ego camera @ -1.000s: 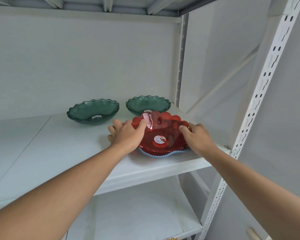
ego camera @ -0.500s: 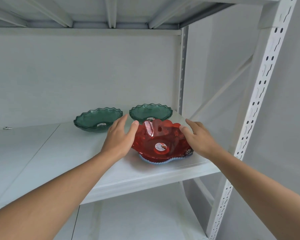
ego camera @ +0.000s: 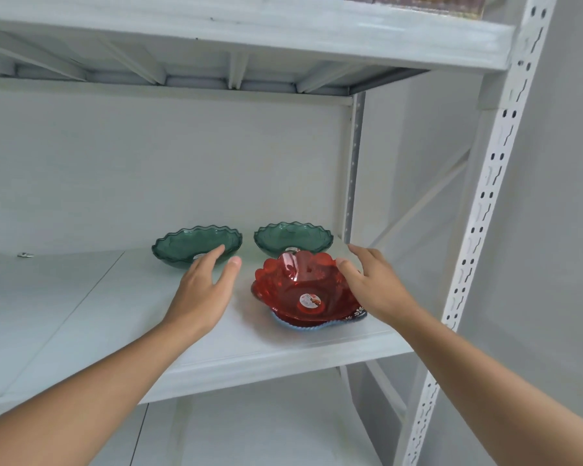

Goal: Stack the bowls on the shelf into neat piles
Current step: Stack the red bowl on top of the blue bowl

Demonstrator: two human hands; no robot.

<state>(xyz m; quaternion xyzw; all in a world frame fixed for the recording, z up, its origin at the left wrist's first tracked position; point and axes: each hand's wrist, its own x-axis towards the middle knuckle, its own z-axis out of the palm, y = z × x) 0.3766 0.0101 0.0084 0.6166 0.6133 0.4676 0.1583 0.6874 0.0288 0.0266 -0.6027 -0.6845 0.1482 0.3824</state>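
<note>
2 green bowls, left one [ego camera: 197, 243] and right one [ego camera: 293, 237], sat apart at the back of the shelf [ego camera: 115, 314], unstacked. Red bowl [ego camera: 305, 289] already nested on a blue dish [ego camera: 320, 323] near the front edge. Left hand [ego camera: 204, 287] had come off the red bowl, grip apart and empty, toward the left green bowl; right hand [ego camera: 372, 284] spread, thumb apparently touching the red rim. Next, we judged: grip 1 green bowl, nest it in the other.
</note>
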